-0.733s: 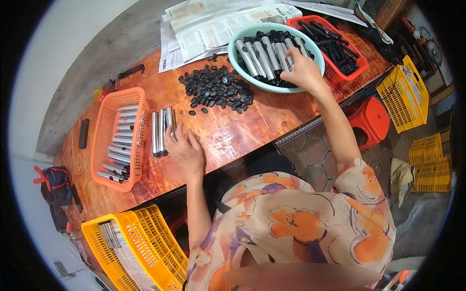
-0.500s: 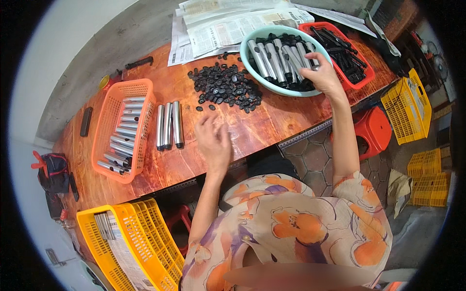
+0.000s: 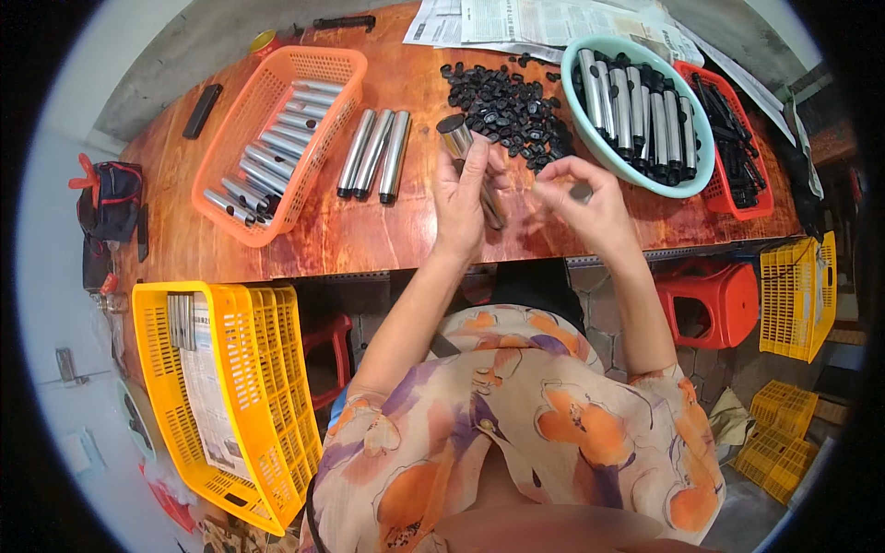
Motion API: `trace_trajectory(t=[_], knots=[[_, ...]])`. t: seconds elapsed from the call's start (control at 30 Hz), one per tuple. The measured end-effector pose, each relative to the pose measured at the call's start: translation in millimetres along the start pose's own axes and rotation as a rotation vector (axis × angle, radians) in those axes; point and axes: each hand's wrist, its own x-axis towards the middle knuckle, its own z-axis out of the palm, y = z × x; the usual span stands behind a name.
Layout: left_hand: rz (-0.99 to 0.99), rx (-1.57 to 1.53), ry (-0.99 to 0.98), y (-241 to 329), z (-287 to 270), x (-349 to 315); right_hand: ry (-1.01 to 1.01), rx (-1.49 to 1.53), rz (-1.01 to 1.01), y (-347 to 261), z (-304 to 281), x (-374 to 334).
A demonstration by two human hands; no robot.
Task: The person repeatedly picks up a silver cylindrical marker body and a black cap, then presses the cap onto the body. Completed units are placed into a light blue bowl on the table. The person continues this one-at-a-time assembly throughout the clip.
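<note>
The right hand (image 3: pixel 595 210) had come away from the mint bowl (image 3: pixel 583 124), and a metal tube (image 3: pixel 457 140) was now in the left hand (image 3: pixel 461 207), moving the handling between the hands. The left fingers wrapped the tube; the right were nearly pinched, their hold unclear. Black pieces (image 3: pixel 516 115) lay just beyond both, three tubes (image 3: pixel 375 152) left of the left fingers.

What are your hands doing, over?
Left hand gripping a tilted silver tube. Right hand close by on the right; can't tell if it's holding anything. Small black pieces heaped on the table just beyond.
</note>
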Motion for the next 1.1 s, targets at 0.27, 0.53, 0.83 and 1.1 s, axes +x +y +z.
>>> trace_trajectory(t=[0.27,0.53,0.83,1.1], knots=[[0.431,0.711,0.051,-29.7,-37.4,-6.4,0.013,0.910,0.083,-40.2,31.7,55.1],[0.525,0.816,0.074,-32.4,-26.8,-10.8,-0.029,1.180,0.202,-37.7,53.9,77.9],[0.515,0.860,0.077,-31.8,-27.8,-8.0,-0.028,1.287,0.347,-28.1,57.6,85.8],[0.529,0.896,0.061,-34.2,-29.0,-8.0,-0.057,1.287,0.400,-22.3,54.6,92.8]])
